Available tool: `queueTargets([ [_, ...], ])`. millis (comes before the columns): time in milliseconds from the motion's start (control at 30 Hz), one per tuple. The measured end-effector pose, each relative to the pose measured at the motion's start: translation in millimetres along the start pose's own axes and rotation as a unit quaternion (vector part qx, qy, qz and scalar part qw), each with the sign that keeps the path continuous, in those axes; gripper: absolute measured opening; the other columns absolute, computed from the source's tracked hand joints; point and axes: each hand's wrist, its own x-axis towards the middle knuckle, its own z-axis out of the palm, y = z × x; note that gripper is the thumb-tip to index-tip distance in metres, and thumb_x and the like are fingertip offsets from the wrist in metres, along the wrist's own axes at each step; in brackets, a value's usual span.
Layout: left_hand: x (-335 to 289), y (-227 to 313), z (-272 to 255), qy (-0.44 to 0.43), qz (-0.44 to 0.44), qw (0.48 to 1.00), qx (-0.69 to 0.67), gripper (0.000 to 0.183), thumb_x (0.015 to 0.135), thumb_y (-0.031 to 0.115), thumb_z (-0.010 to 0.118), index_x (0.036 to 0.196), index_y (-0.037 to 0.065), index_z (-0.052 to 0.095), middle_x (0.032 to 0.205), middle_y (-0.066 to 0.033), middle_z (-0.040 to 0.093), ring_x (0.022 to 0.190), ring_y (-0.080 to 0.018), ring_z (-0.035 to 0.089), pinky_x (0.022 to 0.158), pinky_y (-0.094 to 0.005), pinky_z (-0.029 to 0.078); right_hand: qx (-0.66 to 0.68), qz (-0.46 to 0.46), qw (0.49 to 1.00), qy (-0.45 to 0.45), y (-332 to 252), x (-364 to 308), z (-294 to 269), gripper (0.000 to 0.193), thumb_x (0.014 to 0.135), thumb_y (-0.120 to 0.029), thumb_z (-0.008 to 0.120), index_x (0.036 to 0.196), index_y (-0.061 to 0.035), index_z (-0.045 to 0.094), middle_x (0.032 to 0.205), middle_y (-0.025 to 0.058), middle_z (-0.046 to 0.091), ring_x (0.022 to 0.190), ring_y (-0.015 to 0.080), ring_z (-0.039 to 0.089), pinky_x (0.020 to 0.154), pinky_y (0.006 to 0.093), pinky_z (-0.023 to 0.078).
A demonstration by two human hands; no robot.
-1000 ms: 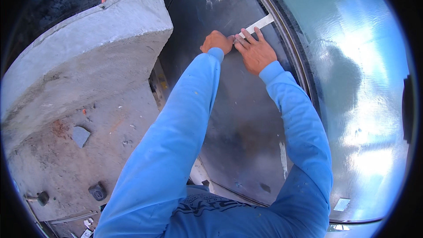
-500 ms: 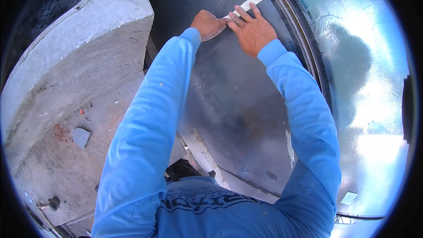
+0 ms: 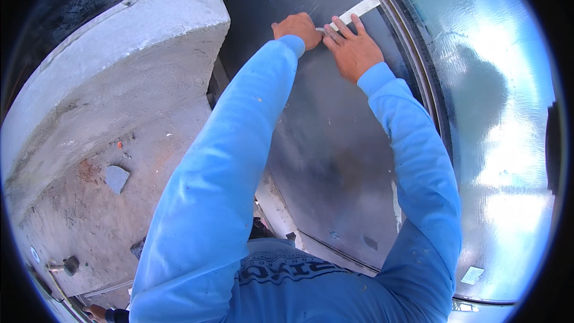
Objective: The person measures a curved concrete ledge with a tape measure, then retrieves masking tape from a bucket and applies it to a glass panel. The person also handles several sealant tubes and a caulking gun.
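A pale strip of tape [image 3: 362, 10] runs across the dark smooth panel [image 3: 341, 125] and reaches the metal-edged frame [image 3: 412, 54] at its far right. My right hand [image 3: 354, 51] lies flat by the strip, fingers stretched out and their tips pressing on its near edge. Just to the left, my left hand [image 3: 299, 29] is closed on the other end of the tape, its thumb side close to the right fingertips. The back of that hand hides most of what it grips.
Right of the frame spreads a shiny greenish glass surface [image 3: 472, 119]. A curved concrete wall [image 3: 149, 36] stands at left. On the dusty floor lie a grey stone-like shard [image 3: 116, 178] and a mallet-like tool [image 3: 70, 265]. Another person's hand [image 3: 95, 312] shows at lower left.
My left hand has turned over the tape, hiding the clear roll edge seen before. Both hands appear slightly further right and lower. Another person's hand has come in at lower left.
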Motion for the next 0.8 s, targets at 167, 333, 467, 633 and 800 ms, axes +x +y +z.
queueTargets([
  [167,4,-2,0,-0.02,-0.042,0.998,-0.037,0.052,0.082,0.05,0.066,0.112,0.007,0.07,0.118,-0.0135,0.067,0.111,-0.0309,0.062,0.098,-0.0459,0.044,-0.014,-0.01,1.0,-0.02,2,-2,-8,0.047,0.096,-0.023,0.043,0.143,-0.0146,0.041,0.155,0.0017,0.033,0.148,0.0218,0.017,0.12,0.0514,0.009],
  [333,-1,-25,13,-0.06,-0.038,0.983,-0.167,0.054,0.081,0.056,0.069,0.097,0.005,0.073,0.102,-0.0152,0.071,0.103,-0.0296,0.065,0.094,-0.0424,0.045,0.057,-0.015,0.997,0.039,3,-7,-2,0.044,0.093,-0.019,0.045,0.136,-0.0107,0.049,0.151,0.0055,0.039,0.145,0.022,0.025,0.12,0.0494,0.012],
  [467,6,-44,23,-0.076,-0.029,0.958,-0.274,0.057,0.081,0.059,0.068,0.084,0.002,0.075,0.087,-0.0162,0.071,0.087,-0.0281,0.068,0.079,-0.0386,0.049,0.086,0.003,0.993,0.085,3,-3,-10,0.042,0.092,-0.017,0.048,0.133,-0.0086,0.05,0.147,0.0081,0.044,0.142,0.0217,0.032,0.12,0.0474,0.015],
  [633,-4,-36,21,-0.061,-0.023,0.96,-0.273,0.057,0.083,0.058,0.065,0.084,0.001,0.075,0.084,-0.0163,0.071,0.082,-0.0283,0.067,0.077,-0.0383,0.049,0.143,0.008,0.979,0.148,2,-7,6,0.031,0.091,-0.012,0.049,0.12,-0.006,0.058,0.132,0.0108,0.059,0.134,0.0216,0.044,0.117,0.0473,0.021],
  [800,1,-37,16,-0.063,-0.043,0.941,-0.331,0.053,0.084,0.053,0.064,0.083,0.001,0.075,0.083,-0.0163,0.071,0.08,-0.0275,0.067,0.078,-0.0373,0.049,0.161,0.035,0.962,0.219,8,8,1,0.019,0.087,-0.014,0.059,0.105,-0.0095,0.065,0.112,0.0068,0.068,0.116,0.0202,0.057,0.1,0.0432,0.036],
])
